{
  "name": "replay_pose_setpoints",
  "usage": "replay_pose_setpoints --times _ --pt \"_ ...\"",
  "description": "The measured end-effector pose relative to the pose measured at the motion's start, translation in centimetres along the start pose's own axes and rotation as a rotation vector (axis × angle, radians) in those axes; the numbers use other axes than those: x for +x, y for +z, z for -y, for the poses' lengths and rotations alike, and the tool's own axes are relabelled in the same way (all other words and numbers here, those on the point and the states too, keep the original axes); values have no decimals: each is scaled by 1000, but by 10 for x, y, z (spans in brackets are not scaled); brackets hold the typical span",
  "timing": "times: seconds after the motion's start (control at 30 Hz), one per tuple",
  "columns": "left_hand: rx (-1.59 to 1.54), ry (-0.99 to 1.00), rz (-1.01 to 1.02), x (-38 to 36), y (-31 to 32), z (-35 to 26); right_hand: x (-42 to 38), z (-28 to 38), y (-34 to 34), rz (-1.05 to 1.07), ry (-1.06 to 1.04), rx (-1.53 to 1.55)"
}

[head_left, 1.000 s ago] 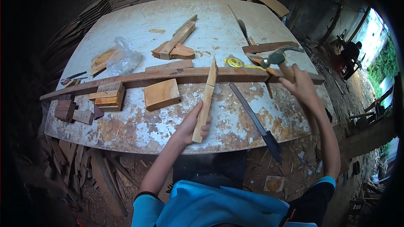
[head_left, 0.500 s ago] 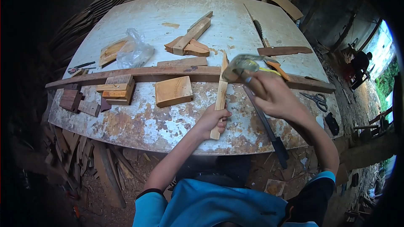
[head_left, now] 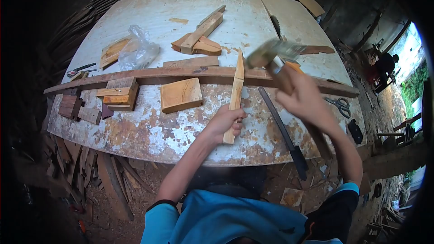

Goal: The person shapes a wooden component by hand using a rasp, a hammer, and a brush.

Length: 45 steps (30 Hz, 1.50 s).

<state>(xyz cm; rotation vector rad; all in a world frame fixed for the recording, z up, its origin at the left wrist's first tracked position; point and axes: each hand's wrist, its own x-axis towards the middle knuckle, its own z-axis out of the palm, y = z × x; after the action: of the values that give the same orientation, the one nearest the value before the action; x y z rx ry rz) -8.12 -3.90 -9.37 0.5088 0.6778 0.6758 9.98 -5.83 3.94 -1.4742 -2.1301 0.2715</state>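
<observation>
My left hand (head_left: 228,122) is closed round the lower part of a pale wooden stick (head_left: 235,91). The stick stands tilted over the front of the bench, its narrowed, pointed top rising past the long wooden beam (head_left: 176,76). In my right hand (head_left: 305,97) is the wooden handle of a hatchet (head_left: 266,56), its head smeared by motion just to the right of the stick's tip. A gap shows between the head and the stick. Under my right forearm the handle runs down toward the bench edge. A long dark blade with a black handle (head_left: 284,131) lies between my hands.
The worn white bench (head_left: 149,135) holds a wooden block (head_left: 181,95), wooden hand planes (head_left: 120,94), joined wood pieces (head_left: 201,34), a plastic bag (head_left: 141,49), scissors (head_left: 340,106) and a saw (head_left: 275,25). Scrap wood (head_left: 110,180) litters the floor. Another person (head_left: 386,68) sits far right.
My right hand has shifted slightly right and down, and the hatchet head has swung up and away from the stick. My left hand keeps its grip; the whole view has shifted a little.
</observation>
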Motion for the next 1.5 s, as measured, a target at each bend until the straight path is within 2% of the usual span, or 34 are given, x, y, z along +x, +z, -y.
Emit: replay_pose_setpoints --times 0.03,0.07,0.1,0.17,0.23,0.37,0.4,0.43,0.5,0.57,0.63,0.67,0.77,0.87,0.93,0.97,1.0,1.07,1.13,1.17,1.2,1.23,1.27,1.3,1.33,1.37,1.4,1.5 --pt "-5 -16 -11 -1 1 1 2 10 -17 -40 12 18" --pt "-7 -19 -17 0 3 -1 1 28 -34 -61 132 88" --pt "-10 -29 -27 0 4 -2 -2 27 -39 -162 39 239" --pt "-72 -27 -36 -8 6 -5 -6 34 -48 -309 -48 271" --pt "-127 -31 -106 -25 14 -11 -14 37 -53 -310 -36 254" --pt "268 170 -71 -35 -20 -11 -27 30 -48 -202 68 169" --pt "312 165 -103 -41 -17 -13 -25 27 -38 -225 -7 244" --pt "266 131 -128 -43 -16 -10 -23 25 -42 -7 128 59" --pt "176 64 -174 -44 -11 1 -20 9 -19 9 49 96" --pt "182 49 -102 -47 -5 0 -19 -6 6 44 -7 90" --pt "180 52 -55 -46 -11 4 -13 -18 31 201 48 111" --pt "195 38 -26 -46 -12 6 -10 -20 36 283 76 122" --pt "440 95 -110 -40 -14 21 2 -13 30 286 32 196" --pt "550 82 -144 -40 -10 17 13 15 -8 123 -57 79" --pt "574 75 -155 -40 -12 15 14 33 -33 2 -42 196" --pt "567 61 -162 -41 -8 12 16 32 -31 -249 -208 194" --pt "559 41 -170 -42 -8 10 17 34 -29 -332 -234 257" --pt "564 57 -187 -42 -13 15 8 53 -29 -326 -64 349" --pt "570 48 -182 -41 -11 11 1 28 9 -209 -111 205" --pt "594 52 -194 -42 -9 10 -4 -3 35 118 -14 177" --pt "618 53 -204 -44 -9 9 -12 -5 39 358 99 102" --pt "640 54 -214 -47 -10 7 -22 -5 35 362 151 96" --pt "542 -2 -143 -50 -7 -4 -22 -3 23 357 184 74" --pt "538 60 -164 -43 -2 -15 -14 -2 11 343 203 47" --pt "524 77 -194 -43 0 -14 -7 7 7 -68 -238 38" --pt "511 82 -223 -45 1 -10 -13 21 -22 149 193 109" --pt "394 31 -179 -47 0 -12 -15 25 -35 39 120 113" --pt "342 -9 -54 -48 -4 -14 -26 38 -55 -187 62 262"
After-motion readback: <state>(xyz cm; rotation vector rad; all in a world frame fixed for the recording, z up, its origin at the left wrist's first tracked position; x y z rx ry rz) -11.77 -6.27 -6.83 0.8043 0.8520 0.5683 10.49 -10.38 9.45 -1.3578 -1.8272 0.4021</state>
